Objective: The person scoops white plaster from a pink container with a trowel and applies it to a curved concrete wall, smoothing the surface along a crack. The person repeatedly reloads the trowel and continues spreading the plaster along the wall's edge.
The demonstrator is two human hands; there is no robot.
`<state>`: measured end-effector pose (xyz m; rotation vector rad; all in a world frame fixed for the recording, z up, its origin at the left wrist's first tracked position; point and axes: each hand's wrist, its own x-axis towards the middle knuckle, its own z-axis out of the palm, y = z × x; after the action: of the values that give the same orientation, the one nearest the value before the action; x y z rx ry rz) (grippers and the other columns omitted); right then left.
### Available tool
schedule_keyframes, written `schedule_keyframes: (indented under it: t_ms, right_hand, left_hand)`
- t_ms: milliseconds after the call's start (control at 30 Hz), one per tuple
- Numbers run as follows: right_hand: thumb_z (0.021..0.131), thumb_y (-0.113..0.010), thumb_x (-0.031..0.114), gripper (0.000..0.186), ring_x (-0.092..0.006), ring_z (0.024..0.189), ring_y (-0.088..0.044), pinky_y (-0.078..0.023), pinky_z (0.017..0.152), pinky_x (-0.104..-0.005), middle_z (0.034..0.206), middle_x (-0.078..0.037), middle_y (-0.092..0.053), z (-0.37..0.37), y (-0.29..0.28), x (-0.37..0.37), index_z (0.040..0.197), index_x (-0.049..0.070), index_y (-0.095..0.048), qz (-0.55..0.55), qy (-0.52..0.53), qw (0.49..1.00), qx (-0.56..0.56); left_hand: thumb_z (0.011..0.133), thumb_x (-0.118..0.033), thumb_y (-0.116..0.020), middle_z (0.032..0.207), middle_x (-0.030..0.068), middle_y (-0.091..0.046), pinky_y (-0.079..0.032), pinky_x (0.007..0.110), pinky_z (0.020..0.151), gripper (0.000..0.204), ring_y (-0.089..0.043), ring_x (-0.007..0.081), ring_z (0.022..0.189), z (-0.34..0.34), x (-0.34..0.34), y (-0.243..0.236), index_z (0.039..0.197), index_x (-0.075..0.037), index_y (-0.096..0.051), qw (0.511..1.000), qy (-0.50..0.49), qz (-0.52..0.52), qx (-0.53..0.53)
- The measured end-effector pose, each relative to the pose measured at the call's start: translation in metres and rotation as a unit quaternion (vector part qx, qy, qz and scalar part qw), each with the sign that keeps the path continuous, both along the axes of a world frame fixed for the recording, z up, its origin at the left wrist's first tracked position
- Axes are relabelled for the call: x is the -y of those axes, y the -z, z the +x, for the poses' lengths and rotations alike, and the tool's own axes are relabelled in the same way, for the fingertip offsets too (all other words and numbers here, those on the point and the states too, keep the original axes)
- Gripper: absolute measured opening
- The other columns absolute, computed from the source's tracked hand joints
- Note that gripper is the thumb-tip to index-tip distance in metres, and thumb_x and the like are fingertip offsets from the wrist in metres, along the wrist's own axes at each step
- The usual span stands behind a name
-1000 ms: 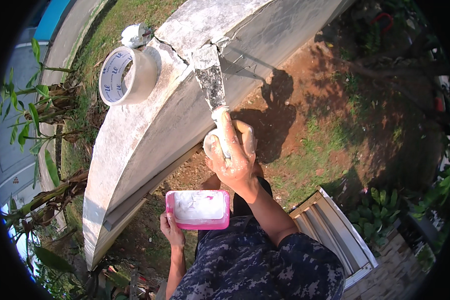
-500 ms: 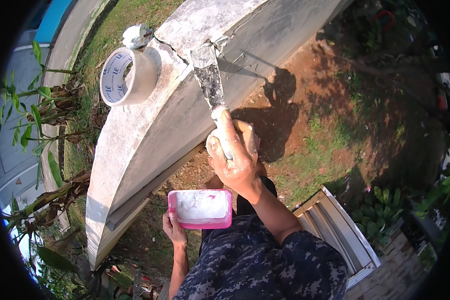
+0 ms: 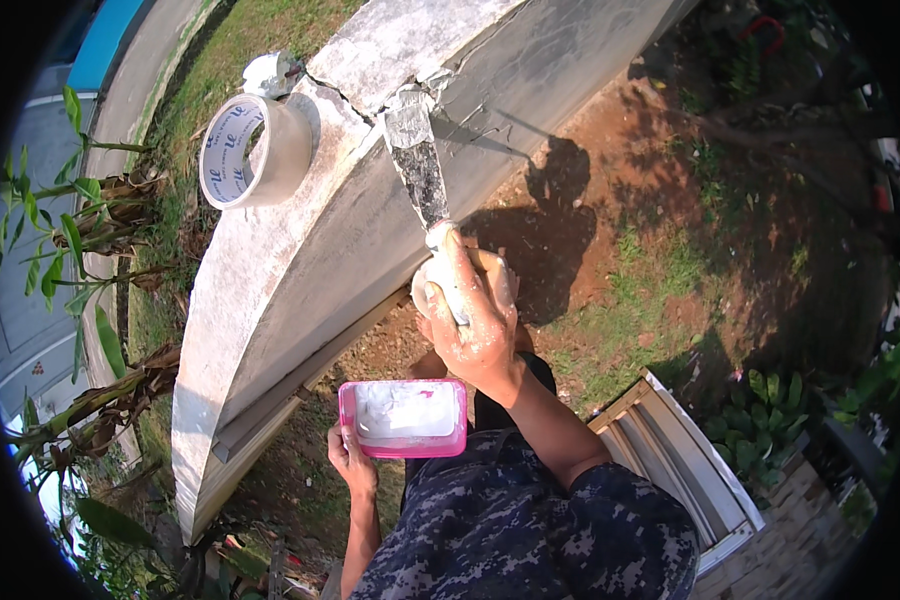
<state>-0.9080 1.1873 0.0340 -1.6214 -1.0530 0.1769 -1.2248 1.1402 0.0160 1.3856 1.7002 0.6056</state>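
My right hand point(image 3: 478, 325), specked with white, is closed round the pale handle of a putty knife point(image 3: 417, 165). White paste coats the tip of its blade, which lies against the wall's upper edge where a crack point(image 3: 345, 100) crosses the concrete wall point(image 3: 260, 265). My left hand point(image 3: 351, 458) grips the left side of a pink plastic tub point(image 3: 454, 443). Smooth white paste point(image 3: 405, 410) fills much of the tub, which is held near my body, below the wall.
A wide roll of tape point(image 3: 282, 155) stands on the wall top, with a crumpled white lump point(image 3: 268, 74) beyond it. Banana plants point(image 3: 75, 235) grow left of the wall. Slatted metal frame point(image 3: 670, 460) lies at lower right, by grass and bare soil point(image 3: 610, 190).
The putty knife and my right hand have shifted slightly, the blade sliding a little at the wall's edge. The tub has moved very slightly to the right.
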Motion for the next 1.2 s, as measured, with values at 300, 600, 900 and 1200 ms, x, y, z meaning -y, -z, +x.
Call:
schedule_keyframes:
  t_ms: [300, 600, 900, 1200]
  right_hand:
    - [0.082, -0.064, -0.004, 0.059, -0.034, 0.09, -0.058, -0.049, 0.077, -0.0386, 0.112, -0.024, -0.054, -0.004, 0.0, 0.003, 0.139, -0.003, -0.046, -0.003, 0.013, 0.999, -0.039]
    - [0.086, -0.063, 0.004, 0.047, -0.0327, 0.103, -0.063, -0.049, 0.089, -0.0372, 0.114, -0.022, -0.062, 0.011, -0.017, 0.085, 0.13, -0.007, -0.052, -0.047, -0.101, 0.978, -0.178]
    - [0.084, -0.064, 0.005, 0.035, -0.0208, 0.07, -0.066, -0.049, 0.063, -0.03, 0.089, -0.021, -0.069, 0.046, -0.077, 0.162, 0.117, -0.006, -0.062, -0.242, -0.148, 0.94, -0.187]
    - [0.084, -0.066, 0.007, 0.03, -0.0307, 0.074, -0.065, -0.049, 0.067, -0.0349, 0.09, -0.02, -0.066, 0.034, -0.086, 0.157, 0.111, -0.005, -0.064, -0.242, -0.084, 0.96, -0.113]
  left_hand:
    - [0.101, -0.028, -0.053, 0.096, 0.0034, -0.057, -0.04, 0.028, 0.077, 0.027, -0.046, 0.0101, 0.084, -0.007, -0.003, 0.006, 0.102, -0.001, -0.056, 0.998, 0.001, -0.022, 0.054]
    - [0.077, 0.005, -0.069, 0.143, 0.0122, -0.045, -0.032, 0.043, 0.114, 0.082, -0.043, 0.0259, 0.133, 0.052, -0.046, -0.008, 0.148, -0.004, -0.029, 0.877, 0.013, -0.298, 0.378]
    - [0.063, -0.005, -0.088, 0.153, 0.0116, -0.028, -0.026, 0.041, 0.115, 0.118, -0.031, 0.0249, 0.14, 0.132, -0.065, -0.013, 0.154, -0.009, -0.012, 0.886, 0.228, -0.162, 0.369]
    - [0.053, -0.005, -0.094, 0.153, 0.0117, -0.025, -0.028, 0.042, 0.115, 0.13, -0.029, 0.0247, 0.14, 0.155, -0.054, -0.021, 0.153, -0.009, -0.011, 0.838, 0.288, -0.117, 0.449]
